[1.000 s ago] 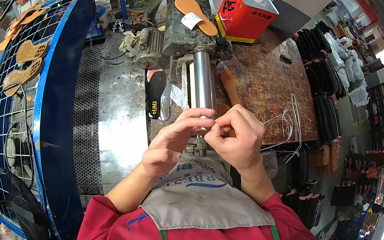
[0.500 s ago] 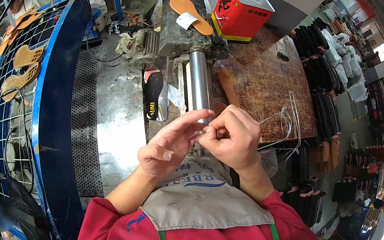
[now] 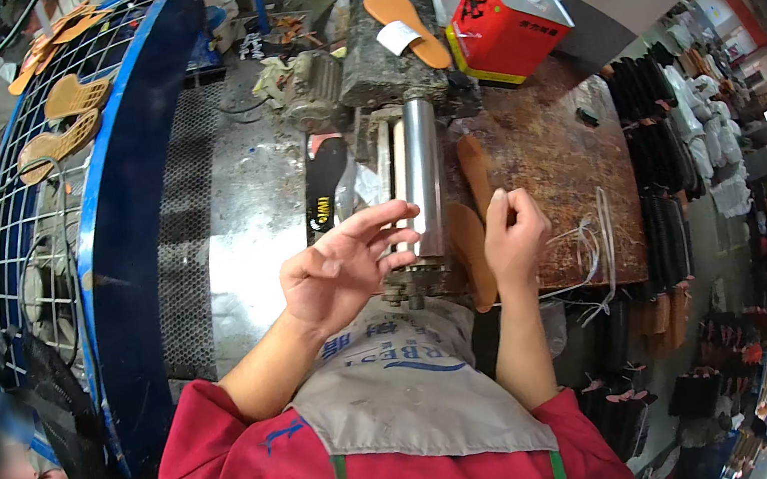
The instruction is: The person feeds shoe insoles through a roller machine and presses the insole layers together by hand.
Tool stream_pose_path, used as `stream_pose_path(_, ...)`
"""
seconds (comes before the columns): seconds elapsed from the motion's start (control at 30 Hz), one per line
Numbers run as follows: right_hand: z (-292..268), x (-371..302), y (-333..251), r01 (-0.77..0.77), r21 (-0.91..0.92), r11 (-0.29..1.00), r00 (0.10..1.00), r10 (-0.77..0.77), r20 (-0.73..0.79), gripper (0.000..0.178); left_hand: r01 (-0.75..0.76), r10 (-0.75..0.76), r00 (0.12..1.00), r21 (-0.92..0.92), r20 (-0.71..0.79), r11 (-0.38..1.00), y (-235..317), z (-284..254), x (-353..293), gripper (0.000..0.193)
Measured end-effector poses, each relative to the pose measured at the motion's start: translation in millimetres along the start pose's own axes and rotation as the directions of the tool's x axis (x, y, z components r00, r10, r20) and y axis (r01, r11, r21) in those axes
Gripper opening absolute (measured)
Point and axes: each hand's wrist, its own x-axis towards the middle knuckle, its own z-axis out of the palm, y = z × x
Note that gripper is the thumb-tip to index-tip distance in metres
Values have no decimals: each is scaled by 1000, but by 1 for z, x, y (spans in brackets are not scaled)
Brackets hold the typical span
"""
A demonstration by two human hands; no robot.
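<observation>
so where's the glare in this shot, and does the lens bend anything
Head view: white glare on the metal tabletop, a bright streak along the metal roller; head view again: the blue frame looks curved toward the left, and the corners go black.

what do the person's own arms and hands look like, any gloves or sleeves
Both the left hand and right hand are ungloved. The forearms are bare, with no watch or bracelet showing. Plain-looking dark red sleeves cover the arms above them.
</observation>
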Motion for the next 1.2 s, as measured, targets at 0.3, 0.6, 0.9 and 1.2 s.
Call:
stream_pose_path(0.3, 68, -111, 173, -177, -608, 774, 677, 544, 495, 57, -96, 143, 778, 110, -612, 989, -4, -118, -57, 58)
stream_pose_path(0.6, 67, -112, 229, -173, -684, 708, 657, 601, 455, 54, 80, 144, 499, 211, -855, 974, -23, -183, -82, 43)
stream_pose_path(0.9, 50, -45, 202, -278, -414, 867, 836, 430, 341, 58, 292, 300, 424, 443, -855, 848, -22, -190, -73, 22)
stream_pose_path(1.2, 29, 33, 85, 332, -478, 813, 834, -16, 551, 56, 321, 655, 625, 905, -425, 280, -39, -170, -24, 29)
